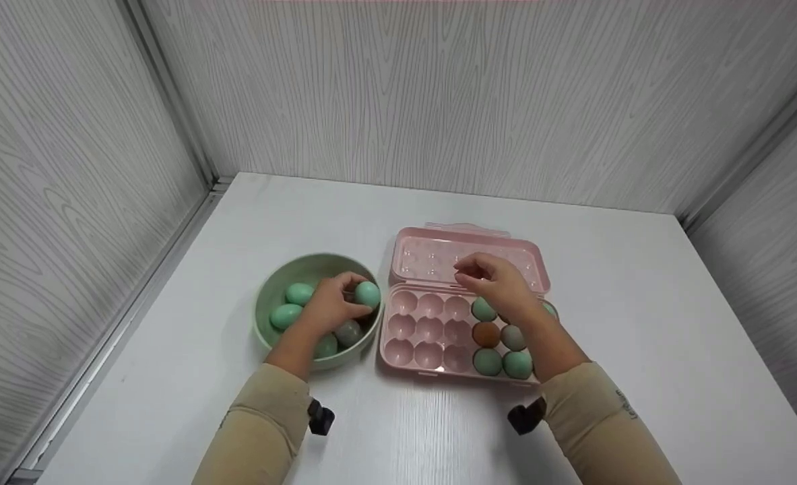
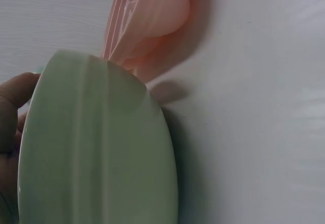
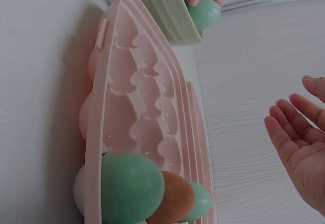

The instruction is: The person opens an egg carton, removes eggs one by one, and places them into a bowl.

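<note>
Left hand [image 1: 331, 303] pinches green egg [image 1: 368, 295], bowl [image 1: 307, 269] beneath; probably light, slick, fragile; grip mid-sides. Right hand [image 1: 500, 284] loose, empty.

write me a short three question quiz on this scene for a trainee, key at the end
1. Which of the person's hands grips the smooth turquoise egg at the rim of the round pale-green bowl?
2. True or false: the lid of the rectangular pink plastic egg carton is closed.
3. Fill in: seen from the head camera, the middle egg in the carton's leftmost filled column is ____.

Key: 1. The left hand. 2. False; the lid stands open. 3. Brown.
</note>
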{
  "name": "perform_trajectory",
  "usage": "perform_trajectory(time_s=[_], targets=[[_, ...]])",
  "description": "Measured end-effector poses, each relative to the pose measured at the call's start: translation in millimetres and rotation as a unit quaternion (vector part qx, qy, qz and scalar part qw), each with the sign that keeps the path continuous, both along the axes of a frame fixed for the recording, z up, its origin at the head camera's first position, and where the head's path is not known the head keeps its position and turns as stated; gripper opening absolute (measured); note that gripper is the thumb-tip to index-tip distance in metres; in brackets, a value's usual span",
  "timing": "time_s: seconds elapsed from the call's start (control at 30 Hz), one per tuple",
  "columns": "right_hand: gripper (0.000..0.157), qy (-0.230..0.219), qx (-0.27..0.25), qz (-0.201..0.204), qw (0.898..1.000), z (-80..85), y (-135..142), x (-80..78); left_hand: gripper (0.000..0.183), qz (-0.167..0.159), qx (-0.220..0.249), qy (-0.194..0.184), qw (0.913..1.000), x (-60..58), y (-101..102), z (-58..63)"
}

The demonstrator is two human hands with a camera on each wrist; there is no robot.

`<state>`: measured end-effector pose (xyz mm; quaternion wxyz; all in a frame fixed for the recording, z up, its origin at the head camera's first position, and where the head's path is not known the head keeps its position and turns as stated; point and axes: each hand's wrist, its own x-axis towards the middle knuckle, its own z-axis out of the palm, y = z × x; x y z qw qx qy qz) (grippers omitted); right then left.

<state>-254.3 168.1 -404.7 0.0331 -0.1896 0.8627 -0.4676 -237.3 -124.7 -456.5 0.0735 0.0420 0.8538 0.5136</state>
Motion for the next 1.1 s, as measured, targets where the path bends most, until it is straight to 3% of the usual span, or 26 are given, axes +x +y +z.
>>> perform_trajectory(time_s=[0.57,0.87,1.1], targets=[[0.024,-0.024,0.004,-0.003,1.000,-4.0,2,0.8,0.036,-0.003,-0.039,0.009,0.9992,3.0,-3,-7.2],[0.021,-0.031,0.002,-0.005,0.999,-5.0,5,1.3,0.033,0.001,-0.017,0.005,0.9999,1.2,-8,-8.0],[0.024,-0.015,0.017,-0.012,1.000,-5.6,12,-1.2,0.035,-0.005,0.001,0.006,1.0000,1.4,-9,-0.9]])
